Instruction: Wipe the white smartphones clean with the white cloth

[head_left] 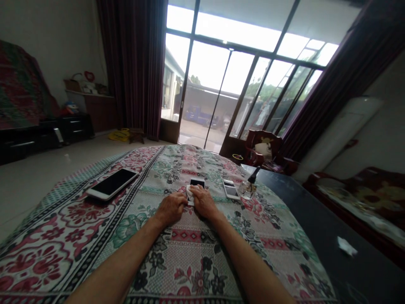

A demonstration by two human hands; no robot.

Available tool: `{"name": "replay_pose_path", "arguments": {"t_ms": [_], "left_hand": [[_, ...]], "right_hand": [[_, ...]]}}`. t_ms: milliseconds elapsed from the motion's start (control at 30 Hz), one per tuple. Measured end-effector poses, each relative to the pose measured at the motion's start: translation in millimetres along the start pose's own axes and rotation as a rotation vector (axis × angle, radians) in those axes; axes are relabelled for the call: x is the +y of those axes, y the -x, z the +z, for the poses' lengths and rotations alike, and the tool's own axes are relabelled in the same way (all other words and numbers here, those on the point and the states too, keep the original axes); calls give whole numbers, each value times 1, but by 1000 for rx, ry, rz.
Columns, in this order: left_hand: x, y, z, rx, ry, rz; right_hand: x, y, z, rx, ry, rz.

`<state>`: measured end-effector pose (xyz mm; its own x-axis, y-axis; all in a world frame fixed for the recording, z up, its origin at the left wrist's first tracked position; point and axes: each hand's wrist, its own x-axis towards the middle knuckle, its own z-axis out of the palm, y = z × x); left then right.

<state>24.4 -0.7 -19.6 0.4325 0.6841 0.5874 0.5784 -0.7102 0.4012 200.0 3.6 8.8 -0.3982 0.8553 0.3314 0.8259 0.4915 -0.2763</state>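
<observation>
A smartphone (198, 183) with a dark screen and white border lies on the patterned tablecloth (202, 257), its lower part covered by my hands. My right hand (203, 202) is closed over a white tissue (189, 192) and presses it against the phone's face. Curled at the phone's lower left edge, my left hand (172, 208) appears to hold it steady; its fingertips are partly hidden. To the right lie a second white phone (231, 189) and a clear bottle (247, 190) with a black top. A large white tablet (112, 184) with a dark screen lies at the left.
The cloth covers a round table, its far edge facing glass doors (211, 97). A dark tabletop (310, 228) adjoins on the right, with a crumpled white tissue (346, 246) on it. A wooden chair (264, 147) and a bench (373, 185) stand beyond.
</observation>
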Motion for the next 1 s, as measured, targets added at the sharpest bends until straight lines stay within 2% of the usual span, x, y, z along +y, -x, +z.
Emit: {"name": "replay_pose_path", "arguments": {"t_ms": [300, 500, 667, 800, 1000], "left_hand": [[-1, 0, -1, 55, -20, -85], [1, -1, -3, 64, -33, -132], [2, -1, -3, 26, 9, -60], [3, -1, -3, -28, 8, -5], [7, -1, -5, -58, -15, 9]], "right_hand": [[-15, 32, -9, -21, -27, -108], [-16, 38, -13, -24, -40, -119], [-2, 22, -13, -41, -81, -122], [13, 0, -10, -15, -60, -59], [37, -33, -7, 5, -32, -17]]}}
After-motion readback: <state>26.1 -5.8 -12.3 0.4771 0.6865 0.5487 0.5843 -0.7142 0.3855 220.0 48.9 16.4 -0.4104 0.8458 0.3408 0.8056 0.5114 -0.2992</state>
